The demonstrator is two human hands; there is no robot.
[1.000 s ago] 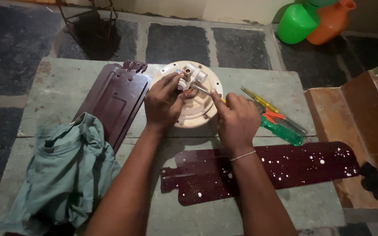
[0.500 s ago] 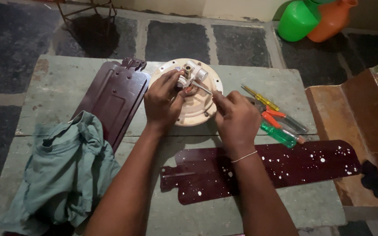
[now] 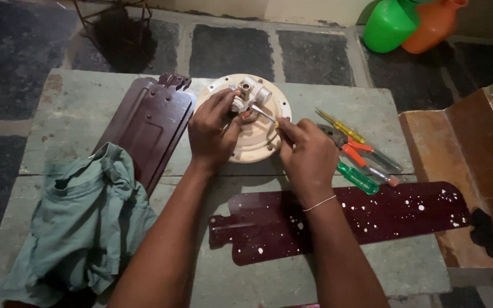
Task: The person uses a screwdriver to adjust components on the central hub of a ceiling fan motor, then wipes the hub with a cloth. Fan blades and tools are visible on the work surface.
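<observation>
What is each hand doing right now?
Left hand: closed on the shaft of the fan motor.
Right hand: closed, holding a screwdriver.

The motor [image 3: 258,134] sits at the table's [image 3: 58,114] back middle. Left of it lie stacked blades [image 3: 144,128], with a cloth [image 3: 81,222] in front of them. Right of the motor lie 3 screwdrivers [image 3: 360,154]. 1 blade [image 3: 383,214] lies in front.

At the centre of the frame, the left hand [image 3: 215,132] grips the hub of a cream fan motor [image 3: 258,142] while the right hand [image 3: 309,154] holds a screwdriver [image 3: 263,114] to it. Maroon blades [image 3: 144,128] lie left and below; a green cloth [image 3: 81,217] sits lower left.
</observation>
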